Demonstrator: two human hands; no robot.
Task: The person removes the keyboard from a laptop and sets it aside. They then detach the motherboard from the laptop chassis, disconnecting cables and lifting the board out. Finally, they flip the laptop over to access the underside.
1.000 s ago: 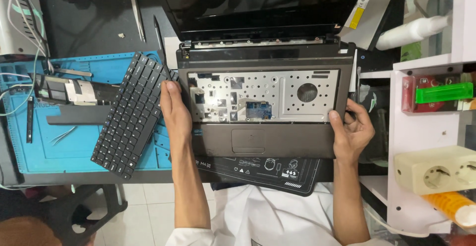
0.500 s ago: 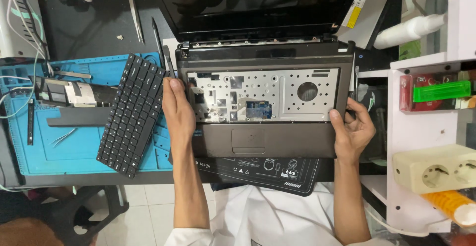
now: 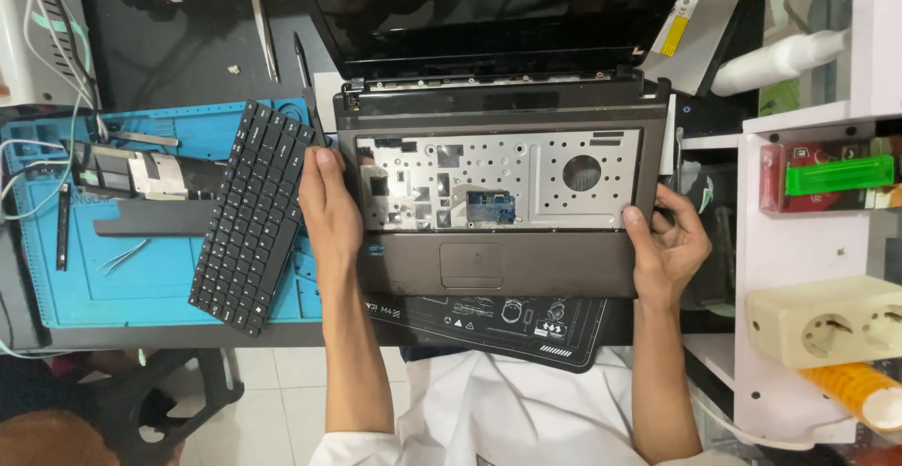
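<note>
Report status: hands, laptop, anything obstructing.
Left hand on laptop base left edge; right hand grips right edge. Keyboard off, lying on blue mat. Metal tray exposed, nothing across it.

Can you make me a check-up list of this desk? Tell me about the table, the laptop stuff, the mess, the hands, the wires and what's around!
Surface: blue mat on a dark desk.
Job's things: open laptop, key tray bare; keyboard lies loose on the mat.
Clutter: tweezers, black strip.
Grippers: left hand grips the laptop's left edge, right hand its right edge.
Cables: white wires at far left.
Surroundings: white shelf, green box, cream socket block, stool.
</note>
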